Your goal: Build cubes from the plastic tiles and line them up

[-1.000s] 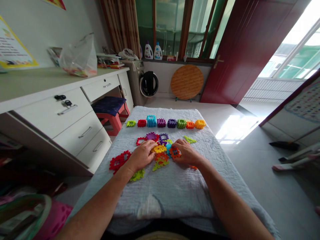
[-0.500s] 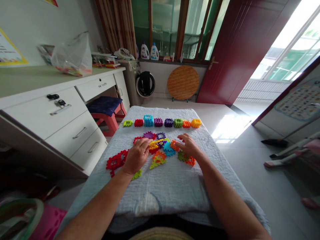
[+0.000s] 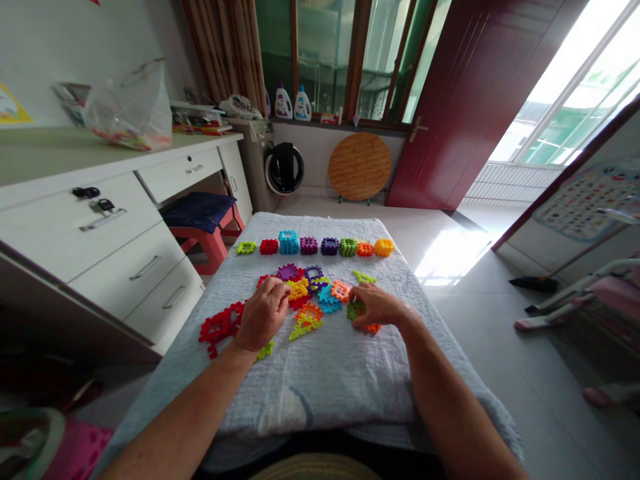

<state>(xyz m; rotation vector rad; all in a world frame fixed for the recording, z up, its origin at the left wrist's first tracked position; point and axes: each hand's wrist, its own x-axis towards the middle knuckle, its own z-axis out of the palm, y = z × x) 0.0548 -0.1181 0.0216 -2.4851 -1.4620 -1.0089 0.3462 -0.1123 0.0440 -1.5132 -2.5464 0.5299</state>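
Cloth [image 3: 300, 373], pale blue and crinkly, covers the table, and on it lies a sky-blue flat plastic piece with bumpy edges [image 3: 329, 302]. Nearer you than the sky-blue piece, to its left, a lime-green plastic piece [image 3: 265, 351] pokes out by your left arm. A lime-green plastic triangle [image 3: 306, 327] is near and left of it too.

Your left hand [image 3: 263, 315] is left of the sky-blue piece. Its fingers bend in at the edge of a yellow bumpy plastic piece [image 3: 298, 289]; I can't tell if they pinch it. Some red bumpy plastic pieces [image 3: 234, 313] lie farther left. Your right hand [image 3: 376, 306] is right of the sky-blue piece, thumb and fingers curved around a green bumpy plastic piece [image 3: 355, 311]. I can't tell if it is gripped.

A light orange plastic square with little windows [image 3: 341, 291] sits at the sky-blue piece's far right side. Beyond, a row of colourful plastic stacks [image 3: 309, 245] runs across. Way past those, a round wooden board [image 3: 360, 166] stands by the wall.
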